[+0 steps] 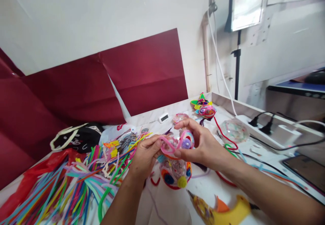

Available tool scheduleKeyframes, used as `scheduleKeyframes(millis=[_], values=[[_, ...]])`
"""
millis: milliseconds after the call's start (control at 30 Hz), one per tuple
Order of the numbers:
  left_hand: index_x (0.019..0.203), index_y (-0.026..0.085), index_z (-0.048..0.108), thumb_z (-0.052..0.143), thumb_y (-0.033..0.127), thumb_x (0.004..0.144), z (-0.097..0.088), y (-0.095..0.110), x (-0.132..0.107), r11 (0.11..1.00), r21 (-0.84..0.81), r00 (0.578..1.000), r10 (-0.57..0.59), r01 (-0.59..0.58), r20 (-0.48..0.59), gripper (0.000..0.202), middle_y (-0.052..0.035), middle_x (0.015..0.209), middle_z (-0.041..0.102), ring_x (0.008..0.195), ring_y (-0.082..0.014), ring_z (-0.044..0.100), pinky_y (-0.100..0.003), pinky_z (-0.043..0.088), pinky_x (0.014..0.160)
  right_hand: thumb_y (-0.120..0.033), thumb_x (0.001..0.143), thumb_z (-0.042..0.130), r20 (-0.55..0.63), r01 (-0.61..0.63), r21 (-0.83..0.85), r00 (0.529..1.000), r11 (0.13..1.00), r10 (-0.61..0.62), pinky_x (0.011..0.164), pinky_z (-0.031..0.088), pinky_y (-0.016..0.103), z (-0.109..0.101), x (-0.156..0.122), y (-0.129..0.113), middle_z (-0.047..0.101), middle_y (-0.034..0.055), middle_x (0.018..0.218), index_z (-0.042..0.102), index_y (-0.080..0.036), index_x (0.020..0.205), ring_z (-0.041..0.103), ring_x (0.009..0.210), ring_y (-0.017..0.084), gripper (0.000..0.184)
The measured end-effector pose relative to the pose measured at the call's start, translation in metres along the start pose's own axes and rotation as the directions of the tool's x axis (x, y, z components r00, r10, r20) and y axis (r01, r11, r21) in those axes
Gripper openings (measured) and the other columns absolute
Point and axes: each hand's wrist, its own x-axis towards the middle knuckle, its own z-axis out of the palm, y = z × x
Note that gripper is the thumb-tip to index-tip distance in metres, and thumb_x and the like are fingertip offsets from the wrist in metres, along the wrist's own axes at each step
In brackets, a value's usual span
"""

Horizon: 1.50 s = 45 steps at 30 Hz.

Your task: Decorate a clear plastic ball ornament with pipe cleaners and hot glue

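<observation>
i see loose pipe cleaners [76, 181] fanned at near left, then the left hand [143, 155], thumb and fingers closed in a pinch on the pink loop [167, 147] of a trimmed ornament [188, 142] held mid-scene. on its right, the right hand [203, 147] grips it, fingers curved and parted; i'd keep that hold steady and the pinch light, lest the loop bend.

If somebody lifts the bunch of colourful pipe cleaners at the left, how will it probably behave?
The pipe cleaners look thin, so probably light. They likely bend easily, since a thick green one curves. The bunch may scatter, because its ends fan out.
</observation>
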Motion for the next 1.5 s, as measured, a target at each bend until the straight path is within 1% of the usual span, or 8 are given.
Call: scheduleKeyframes(millis=[200,433,633,900,1100,1333,1433,1500], values=[[0.079,0.014,0.078,0.077,0.032,0.073,-0.002,0.002,-0.002,1.000,0.026,0.998,0.010,-0.011,0.065,0.019,-0.0055,0.074,0.065,0.071,-0.0139,0.060,-0.021,0.050,0.064,-0.022,0.064,0.078,0.049,0.036,-0.005,0.998,0.999,-0.035,0.051,0.036,0.022,-0.003,0.001,0.004,0.051,-0.0042,0.081,0.049,-0.023,0.108,0.043,0.059,0.009,0.054],[0.076,0.012,0.076,0.072,0.031,0.078,-0.010,0.000,-0.002,0.986,0.147,0.990,0.054,-0.073,0.129,0.019,-0.0059,0.078,0.062,0.073,-0.0138,0.057,-0.022,0.047,0.065,-0.021,0.066,0.077,0.083,0.019,0.027,0.996,0.999,-0.022,0.051,0.040,0.022,-0.005,0.001,0.003,0.050,-0.0059,0.076,0.047,-0.024,0.112,0.045,0.057,0.009,0.055],[0.069,0.012,0.073,0.073,0.030,0.077,-0.007,0.000,-0.002,0.990,0.134,0.994,0.034,-0.048,0.106,0.020,-0.0038,0.072,0.060,0.066,-0.0113,0.054,-0.021,0.046,0.062,-0.024,0.065,0.079,0.083,0.020,-0.003,0.996,1.000,-0.020,0.054,0.043,0.025,-0.008,0.003,0.007,0.056,-0.0025,0.082,0.050,-0.026,0.114,0.052,0.062,0.012,0.057],[0.065,0.011,0.073,0.079,0.031,0.069,0.002,0.001,-0.003,0.999,0.036,0.999,-0.026,0.024,0.040,0.021,-0.0025,0.067,0.059,0.061,-0.0096,0.054,-0.020,0.046,0.058,-0.029,0.065,0.080,0.045,0.072,-0.051,0.997,0.996,-0.070,0.074,0.050,0.033,-0.010,0.006,0.012,0.059,0.0053,0.111,0.053,-0.026,0.113,0.059,0.096,0.023,0.055],[0.063,0.011,0.071,0.081,0.032,0.066,0.004,0.003,-0.003,0.999,0.047,1.000,-0.019,0.019,0.001,0.023,-0.0025,0.065,0.059,0.060,-0.0095,0.052,-0.020,0.046,0.057,-0.028,0.067,0.079,0.069,0.121,-0.041,0.991,0.992,-0.118,0.090,0.047,0.036,-0.009,0.008,0.016,0.056,0.0041,0.110,0.049,-0.024,0.115,0.053,0.112,0.025,0.056],[0.067,0.011,0.072,0.077,0.038,0.071,-0.002,-0.001,-0.002,0.997,0.073,0.999,0.034,-0.031,-0.039,0.028,-0.0040,0.070,0.061,0.062,-0.0100,0.053,-0.020,0.047,0.060,-0.033,0.069,0.079,0.042,0.177,-0.135,0.984,0.975,-0.173,0.107,0.036,0.042,-0.006,0.006,0.019,0.050,0.0068,0.133,0.046,-0.026,0.126,0.048,0.123,0.024,0.067],[0.065,0.012,0.070,0.075,0.036,0.073,-0.001,0.000,-0.002,0.994,0.076,0.996,0.077,-0.073,-0.052,0.026,-0.0048,0.071,0.063,0.063,-0.0109,0.056,-0.022,0.049,0.062,-0.036,0.070,0.079,-0.051,0.257,-0.276,0.958,0.926,-0.281,0.106,0.036,0.042,-0.001,0.002,0.014,0.049,0.0080,0.132,0.046,-0.025,0.126,0.047,0.124,0.024,0.066],[0.066,0.013,0.071,0.076,0.034,0.072,0.002,0.002,-0.004,0.994,0.066,0.993,0.090,-0.085,-0.079,0.023,-0.0037,0.067,0.063,0.061,-0.0111,0.057,-0.021,0.049,0.060,-0.035,0.070,0.079,-0.104,0.367,-0.421,0.889,0.829,-0.446,0.103,0.038,0.042,0.003,-0.001,0.011,0.052,0.0096,0.126,0.050,-0.022,0.120,0.048,0.120,0.025,0.059]])
